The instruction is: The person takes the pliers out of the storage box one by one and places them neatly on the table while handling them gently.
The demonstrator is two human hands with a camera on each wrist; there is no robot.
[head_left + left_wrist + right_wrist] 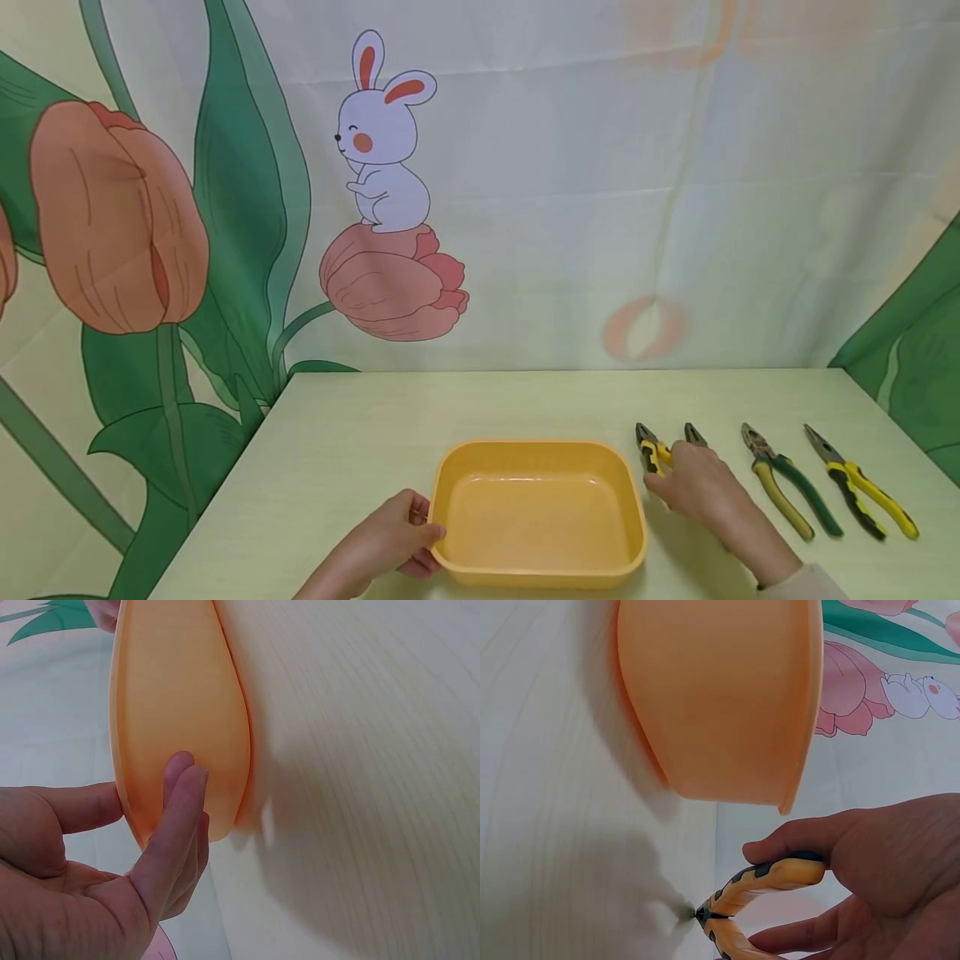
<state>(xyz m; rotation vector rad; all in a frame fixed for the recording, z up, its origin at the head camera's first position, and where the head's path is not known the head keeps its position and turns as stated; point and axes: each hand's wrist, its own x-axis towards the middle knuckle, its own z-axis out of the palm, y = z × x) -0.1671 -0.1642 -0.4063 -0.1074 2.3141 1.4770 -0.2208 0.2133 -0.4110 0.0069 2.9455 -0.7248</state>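
My left hand (pixel 393 533) grips the left rim of a yellow plastic tray (pixel 536 577), thumb over the edge and fingers against the outer wall. Just right of the tray, my right hand (pixel 697 485) holds pliers (pixel 645 446) with yellow and black handles. The right wrist view shows the thumb on one handle (pixel 769 877) and fingers at the other, the handles spread and the tip pointing at the table. A second pair of pliers (pixel 695 434) shows only its head beyond the right hand; its handles are mostly hidden.
Farther right lie pliers with green and tan handles (pixel 783 483) and long-nose pliers with yellow and black handles (pixel 855 483). Everything is on a pale wooden table (pixel 360 433). Behind it hangs a cloth (pixel 540 208) printed with tulips and a rabbit.
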